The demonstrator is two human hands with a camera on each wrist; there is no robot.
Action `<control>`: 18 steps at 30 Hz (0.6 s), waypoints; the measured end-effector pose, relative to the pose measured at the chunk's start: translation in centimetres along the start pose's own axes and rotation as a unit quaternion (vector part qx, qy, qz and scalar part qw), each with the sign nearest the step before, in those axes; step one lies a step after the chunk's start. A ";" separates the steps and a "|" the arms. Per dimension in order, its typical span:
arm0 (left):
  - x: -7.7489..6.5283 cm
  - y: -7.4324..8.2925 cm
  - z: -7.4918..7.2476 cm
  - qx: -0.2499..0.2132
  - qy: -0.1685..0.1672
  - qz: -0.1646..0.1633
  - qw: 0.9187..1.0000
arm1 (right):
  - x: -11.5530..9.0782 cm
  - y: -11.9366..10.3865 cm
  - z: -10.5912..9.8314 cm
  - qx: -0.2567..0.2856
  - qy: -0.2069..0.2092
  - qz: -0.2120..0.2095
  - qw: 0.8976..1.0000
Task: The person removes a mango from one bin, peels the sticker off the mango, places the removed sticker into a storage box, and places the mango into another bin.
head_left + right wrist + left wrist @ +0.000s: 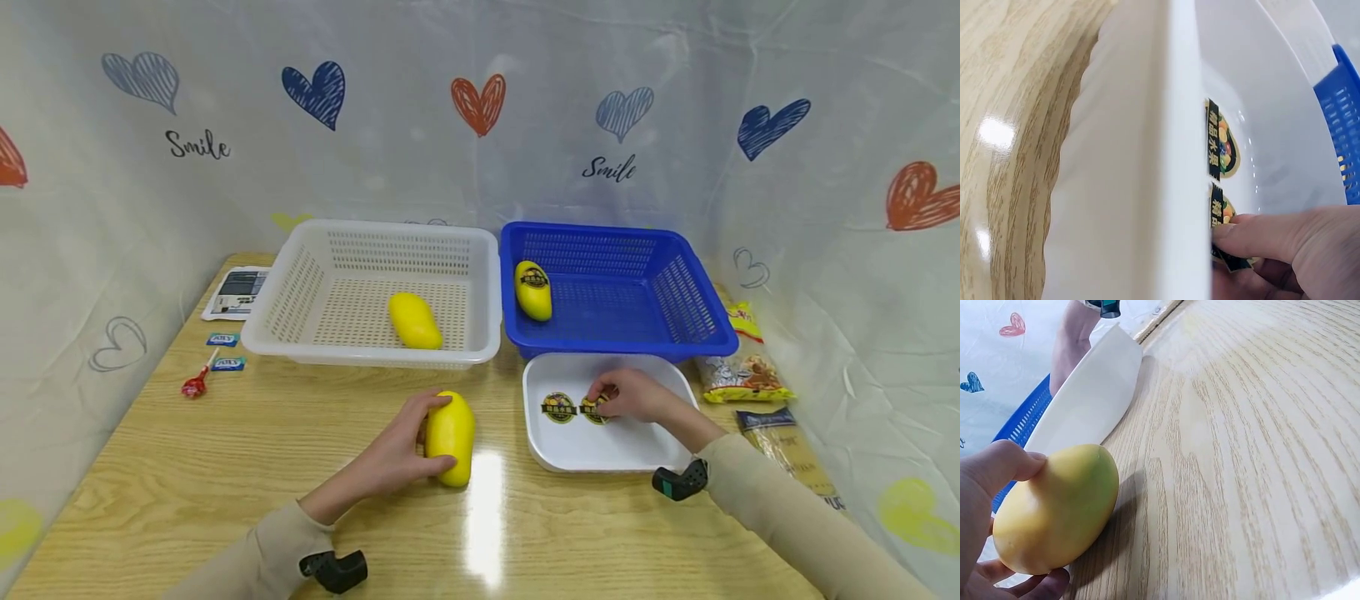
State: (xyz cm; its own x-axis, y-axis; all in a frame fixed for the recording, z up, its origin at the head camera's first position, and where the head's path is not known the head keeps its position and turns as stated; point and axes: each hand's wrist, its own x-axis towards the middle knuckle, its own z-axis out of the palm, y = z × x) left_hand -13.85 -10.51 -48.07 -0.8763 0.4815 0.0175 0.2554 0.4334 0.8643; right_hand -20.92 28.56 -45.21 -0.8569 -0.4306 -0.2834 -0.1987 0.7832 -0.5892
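My left hand (393, 450) grips a yellow mango (452, 437) on the wooden table, thumb at its near end and fingers round the far end. In the left wrist view the same mango (1063, 509) shows a greenish side without a label. Over the white tray (536, 446), my right hand (637, 397) pinches a black-and-gold fruit sticker (1225, 240) by its edge, thumb on top. A second sticker (558, 407) lies flat beside it in the tray. The tips of the right fingers are partly hidden under the sticker in the right wrist view.
Behind stand a white basket (367, 354) with one plain mango (415, 321) and a blue basket (622, 337) with a labelled mango (533, 292). A lollipop (195, 384) and small packets lie left; snack bags (746, 375) lie right.
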 end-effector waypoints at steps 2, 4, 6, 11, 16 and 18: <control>0.0 0.0 0.0 -0.001 -0.001 0.001 1.000 | -0.1 -0.2 0.0 -0.011 0.006 -0.005 1.000; 0.1 0.0 0.1 -0.003 -0.002 0.003 1.000 | -0.3 -0.3 0.0 -0.020 0.013 -0.012 1.000; 0.1 -0.1 0.1 -0.006 -0.003 0.006 1.000 | -0.4 -0.5 0.0 -0.027 0.019 -0.019 0.999; 0.0 0.0 0.0 -0.005 -0.002 0.006 1.000 | -0.6 -0.7 0.2 -0.035 0.028 -0.029 0.999; 0.0 0.1 0.0 -0.001 -0.001 0.006 1.000 | -0.6 -0.7 0.3 -0.026 0.019 -0.015 0.999; 0.0 0.1 0.0 -0.002 -0.001 0.007 1.000 | -0.6 -0.6 0.3 -0.025 0.018 -0.022 0.999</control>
State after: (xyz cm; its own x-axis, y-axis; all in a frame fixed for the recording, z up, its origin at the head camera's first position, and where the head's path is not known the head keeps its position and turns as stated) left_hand -13.89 -10.48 -47.98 -0.8714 0.4897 0.0288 0.2669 0.4240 0.8655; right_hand -20.14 28.18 -44.90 -0.8627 -0.4500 -0.2307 -0.2599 0.7859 -0.5611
